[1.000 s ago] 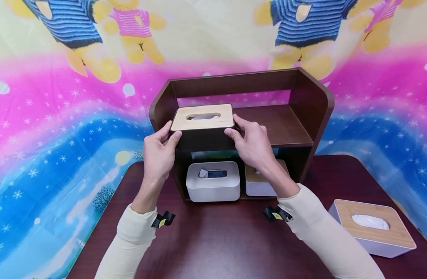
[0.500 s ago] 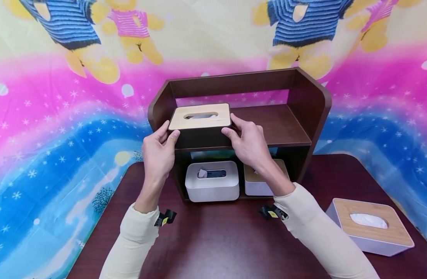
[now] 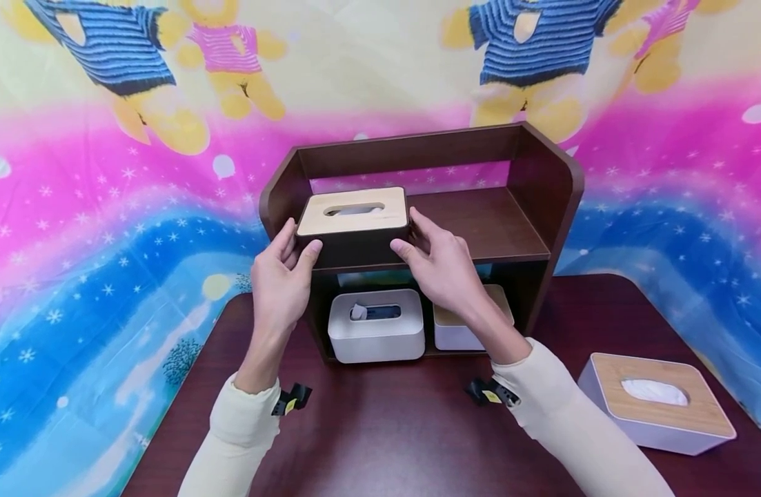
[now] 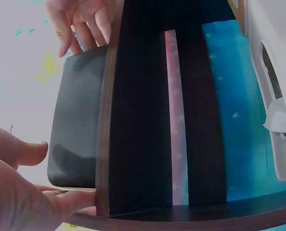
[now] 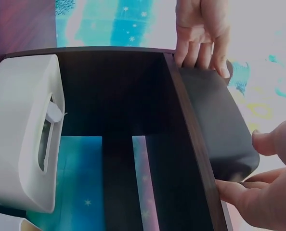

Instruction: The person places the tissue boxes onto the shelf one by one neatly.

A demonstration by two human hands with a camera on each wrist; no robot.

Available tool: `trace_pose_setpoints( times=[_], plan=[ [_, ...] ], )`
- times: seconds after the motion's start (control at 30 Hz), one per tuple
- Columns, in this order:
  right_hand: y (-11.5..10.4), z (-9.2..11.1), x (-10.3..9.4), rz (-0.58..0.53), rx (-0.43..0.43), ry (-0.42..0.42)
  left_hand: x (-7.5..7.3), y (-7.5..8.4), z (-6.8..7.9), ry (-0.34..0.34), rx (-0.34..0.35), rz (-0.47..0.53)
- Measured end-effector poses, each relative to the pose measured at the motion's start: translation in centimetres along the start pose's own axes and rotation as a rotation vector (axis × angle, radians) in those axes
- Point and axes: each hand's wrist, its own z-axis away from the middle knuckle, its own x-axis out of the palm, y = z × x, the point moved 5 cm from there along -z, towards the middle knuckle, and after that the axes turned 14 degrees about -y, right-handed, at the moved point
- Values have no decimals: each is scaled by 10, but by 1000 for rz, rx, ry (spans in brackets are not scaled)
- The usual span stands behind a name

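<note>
A black tissue box with a pale wooden lid (image 3: 355, 211) is at the left end of the upper shelf in the head view, its front wall close to the shelf's front edge. My left hand (image 3: 282, 283) holds its left end, thumb on the front wall and fingers along the side. At the opposite end my right hand (image 3: 445, 269) grips it the same way. Both wrist views show the box's dark front wall (image 4: 80, 120) between the two hands, and the left wrist view has the right hand (image 4: 83, 24) at the far end.
The brown two-tier shelf (image 3: 549, 186) stands on a dark red table (image 3: 380, 428). Its lower tier holds a white tissue box (image 3: 377, 338) and, partly behind my right forearm, a wood-lidded white box (image 3: 455, 335). Another wood-lidded tissue box (image 3: 666, 393) sits at the right.
Both thumbs sit slightly lower on the front of the black tissue box. The box has hardly moved on the shelf; the whole head view has shifted a little.
</note>
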Motion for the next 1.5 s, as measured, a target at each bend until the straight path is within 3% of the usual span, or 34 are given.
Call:
trace_pose_setpoints(
  times=[0.23,0.63,1.13,1.5],
  plan=[
    [2,17,1,-73,-61,16,-3,3,18,-32,-2,18],
    [9,56,11,-54,-104,13,3,2,53,-117,-4,12],
    [38,86,29,-17,-57,-25,30,-15,77,-226,-22,-28],
    [62,100,37,-39,-66,-27,60,-25,87,-325,-29,-34]
  ],
)
